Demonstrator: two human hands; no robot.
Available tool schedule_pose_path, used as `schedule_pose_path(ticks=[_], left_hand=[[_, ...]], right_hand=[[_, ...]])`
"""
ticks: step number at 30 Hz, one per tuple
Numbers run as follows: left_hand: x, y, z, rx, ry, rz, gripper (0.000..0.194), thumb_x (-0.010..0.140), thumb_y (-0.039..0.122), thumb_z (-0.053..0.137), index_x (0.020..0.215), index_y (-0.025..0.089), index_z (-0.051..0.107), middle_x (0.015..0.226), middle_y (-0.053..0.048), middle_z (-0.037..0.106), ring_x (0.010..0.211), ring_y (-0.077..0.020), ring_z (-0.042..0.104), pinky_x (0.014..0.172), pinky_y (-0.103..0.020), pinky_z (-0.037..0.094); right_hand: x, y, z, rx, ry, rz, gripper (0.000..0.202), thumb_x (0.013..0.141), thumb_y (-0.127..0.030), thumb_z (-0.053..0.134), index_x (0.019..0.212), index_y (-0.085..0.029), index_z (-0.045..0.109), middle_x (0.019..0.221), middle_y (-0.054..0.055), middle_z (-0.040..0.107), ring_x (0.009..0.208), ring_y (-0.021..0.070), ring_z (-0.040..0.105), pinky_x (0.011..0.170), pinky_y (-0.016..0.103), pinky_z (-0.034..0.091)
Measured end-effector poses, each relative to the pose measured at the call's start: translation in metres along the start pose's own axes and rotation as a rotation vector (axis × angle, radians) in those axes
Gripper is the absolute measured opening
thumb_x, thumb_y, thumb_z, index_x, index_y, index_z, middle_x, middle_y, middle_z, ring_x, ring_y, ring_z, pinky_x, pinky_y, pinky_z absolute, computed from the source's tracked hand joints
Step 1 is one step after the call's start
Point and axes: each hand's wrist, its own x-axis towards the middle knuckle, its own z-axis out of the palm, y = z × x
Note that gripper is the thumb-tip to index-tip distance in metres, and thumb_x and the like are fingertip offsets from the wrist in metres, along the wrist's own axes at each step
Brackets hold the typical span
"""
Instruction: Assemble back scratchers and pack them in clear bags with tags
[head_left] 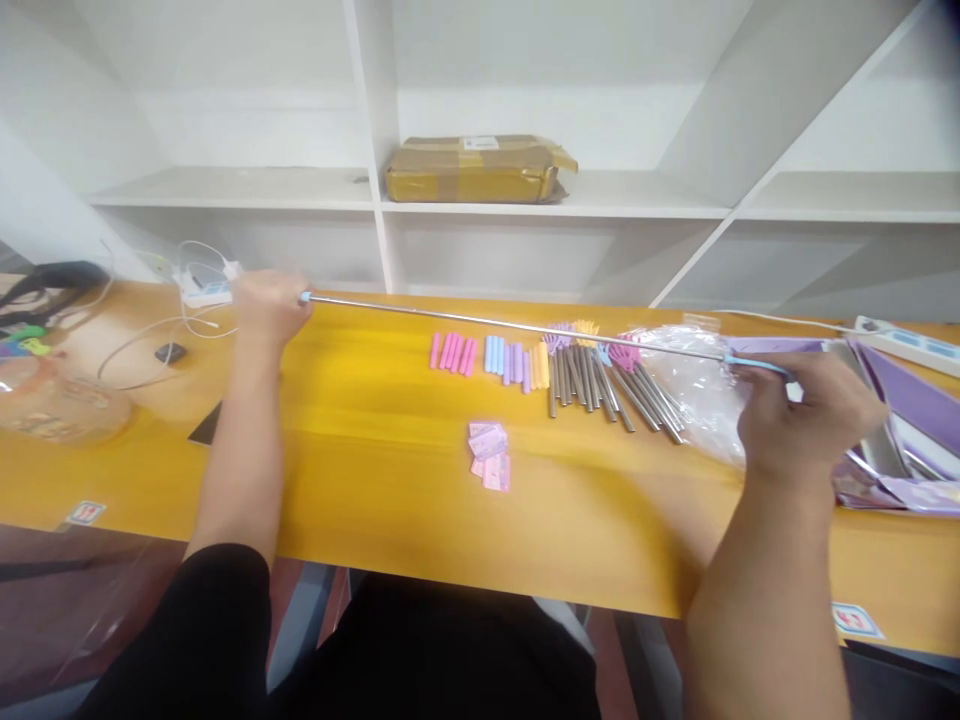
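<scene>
White shelving fills the wall behind the yellow table (360, 440), with a taped brown parcel (480, 168) lying on the middle shelf. Across the table I hold a long thin metal rod (517, 327) stretched out level between my two hands, above the things laid out below it. My left hand (266, 305) has its grip closed round the rod's far left tip, where a small blue end shows just past my fingers. My right hand (806, 420) pinches the blue handle (757, 365) at the other end, fingers curled shut on it. Under the rod lies a row of small pastel sleeves (487, 357) in pink, blue, purple and yellow, and just beside them to the right a bunch of collapsed metal rods (611, 385) with coloured heads. A clear plastic bag (697, 385) lies near my right hand, touching those rods. Nearer me sits a small heap of pink cards (490, 455). A purple box (911, 420) lies at the far right, and a white power strip (202, 290) with cables behind my left hand.
</scene>
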Motion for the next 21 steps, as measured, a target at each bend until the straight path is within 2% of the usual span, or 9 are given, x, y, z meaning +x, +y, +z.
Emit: schedule_pose_path(ticks=[2,3,5,11,16,21], left_hand=[[0.001,-0.031,-0.002,-0.019,0.074,-0.042,0.026,0.093,0.024,0.053,0.070,0.020,0.063,0.075,-0.009,0.066,0.086,-0.0268,0.065,0.079,-0.039,0.042],[0.000,-0.040,-0.002,-0.011,0.104,-0.060,0.025,0.092,0.025,0.054,0.068,0.021,0.061,0.073,-0.008,0.065,0.084,-0.0264,0.064,0.078,-0.039,0.041],[0.000,-0.044,-0.002,0.014,0.126,-0.058,0.022,0.089,0.024,0.055,0.068,0.021,0.061,0.073,-0.008,0.065,0.081,-0.0271,0.064,0.076,-0.039,0.040],[0.002,-0.022,-0.003,0.040,0.040,0.014,0.017,0.085,0.027,0.056,0.072,0.021,0.065,0.078,-0.010,0.070,0.085,-0.0298,0.068,0.074,-0.038,0.040],[0.003,-0.012,-0.001,0.100,-0.077,0.002,0.022,0.086,0.025,0.052,0.079,0.021,0.073,0.084,-0.011,0.074,0.088,-0.0309,0.069,0.072,-0.037,0.038],[0.007,-0.005,0.002,0.131,-0.228,-0.013,0.027,0.087,0.020,0.053,0.089,0.022,0.080,0.086,-0.013,0.077,0.091,-0.0324,0.072,0.074,-0.036,0.038]], right_hand=[[0.002,0.012,-0.006,-0.025,0.040,0.034,0.035,0.097,-0.048,0.063,0.079,-0.022,0.077,0.070,0.008,0.075,0.067,0.0237,0.071,0.064,0.034,0.048],[0.002,0.013,-0.007,-0.027,0.046,0.050,0.036,0.096,-0.049,0.061,0.080,-0.022,0.077,0.069,0.007,0.074,0.067,0.0240,0.071,0.065,0.035,0.048],[-0.001,0.012,-0.005,-0.023,0.055,0.079,0.035,0.095,-0.048,0.060,0.082,-0.021,0.077,0.068,0.006,0.073,0.068,0.0239,0.071,0.067,0.035,0.049],[-0.016,0.013,0.006,-0.004,-0.009,0.143,0.023,0.089,-0.037,0.062,0.086,-0.020,0.076,0.066,0.006,0.069,0.069,0.0228,0.070,0.071,0.034,0.050],[-0.022,0.009,0.014,-0.016,-0.106,0.332,0.019,0.087,-0.033,0.063,0.091,-0.019,0.076,0.081,0.008,0.074,0.064,0.0187,0.067,0.070,0.032,0.050],[-0.025,0.001,0.018,-0.020,-0.171,0.500,0.012,0.086,-0.024,0.071,0.096,-0.020,0.076,0.085,0.007,0.074,0.061,0.0164,0.064,0.065,0.031,0.048]])
